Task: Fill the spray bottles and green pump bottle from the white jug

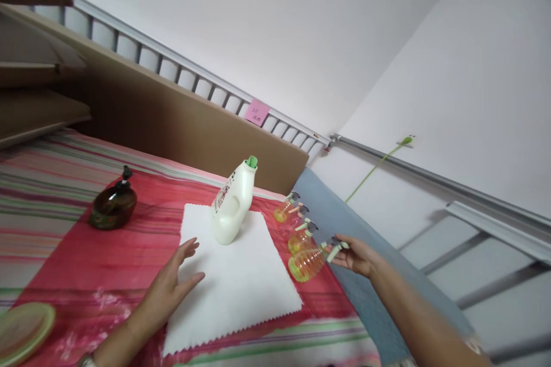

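My left hand (181, 275) hovers over the left edge of a white cloth with zigzag edges (241, 298), thumb and fingers apart, holding nothing. On the far part of that cloth stands a white handled jug (232, 206) with a green spout at its mouth. My right hand (355, 257) is closed around the trigger head of a clear ribbed spray bottle (306, 264) with yellow liquid low inside. Behind it, in a row, are further small spray bottles, one with a yellowish tint (298, 242) and one pinkish (296, 219).
A dark brown pump bottle (113, 206) stands on the red striped tablecloth (150, 241) at left. A round pale-rimmed lid or dish (26, 330) lies at the lower left. Brown boards (193, 132) and a slatted rail with a pink note (257, 112) border the far side.
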The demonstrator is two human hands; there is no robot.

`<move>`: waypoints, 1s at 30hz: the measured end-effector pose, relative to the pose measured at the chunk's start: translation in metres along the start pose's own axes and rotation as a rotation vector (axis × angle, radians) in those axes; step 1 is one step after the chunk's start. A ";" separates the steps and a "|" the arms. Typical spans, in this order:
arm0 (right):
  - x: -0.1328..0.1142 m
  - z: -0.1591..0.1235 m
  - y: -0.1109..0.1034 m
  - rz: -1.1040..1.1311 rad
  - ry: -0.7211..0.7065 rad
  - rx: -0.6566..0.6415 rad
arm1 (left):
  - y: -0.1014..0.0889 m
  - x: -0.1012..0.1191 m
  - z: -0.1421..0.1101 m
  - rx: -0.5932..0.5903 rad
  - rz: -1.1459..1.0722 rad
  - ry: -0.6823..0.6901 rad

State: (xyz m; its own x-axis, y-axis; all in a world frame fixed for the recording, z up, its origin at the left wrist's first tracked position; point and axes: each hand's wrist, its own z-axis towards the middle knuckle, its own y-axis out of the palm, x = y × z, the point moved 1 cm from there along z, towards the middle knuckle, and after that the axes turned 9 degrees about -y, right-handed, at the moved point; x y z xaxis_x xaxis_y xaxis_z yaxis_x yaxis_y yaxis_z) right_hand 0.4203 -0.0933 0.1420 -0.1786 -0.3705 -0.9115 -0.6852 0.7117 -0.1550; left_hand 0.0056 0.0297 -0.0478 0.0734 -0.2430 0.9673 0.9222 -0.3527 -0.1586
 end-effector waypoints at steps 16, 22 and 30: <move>0.031 0.058 -0.012 0.176 -0.128 0.364 | -0.002 0.001 0.004 0.000 0.027 -0.044; 0.031 0.067 -0.002 0.166 -0.162 0.382 | -0.001 -0.002 0.004 -0.046 0.043 -0.061; 0.026 0.066 0.004 0.131 -0.160 0.353 | -0.003 0.004 0.003 -0.025 0.058 -0.055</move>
State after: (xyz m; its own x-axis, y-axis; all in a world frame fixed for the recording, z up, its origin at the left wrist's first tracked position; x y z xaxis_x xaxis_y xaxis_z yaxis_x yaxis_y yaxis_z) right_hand 0.4592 -0.0603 0.0928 -0.1174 -0.1851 -0.9757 -0.3741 0.9183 -0.1292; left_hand 0.0043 0.0321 -0.0426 0.1476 -0.2141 0.9656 0.9063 -0.3617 -0.2187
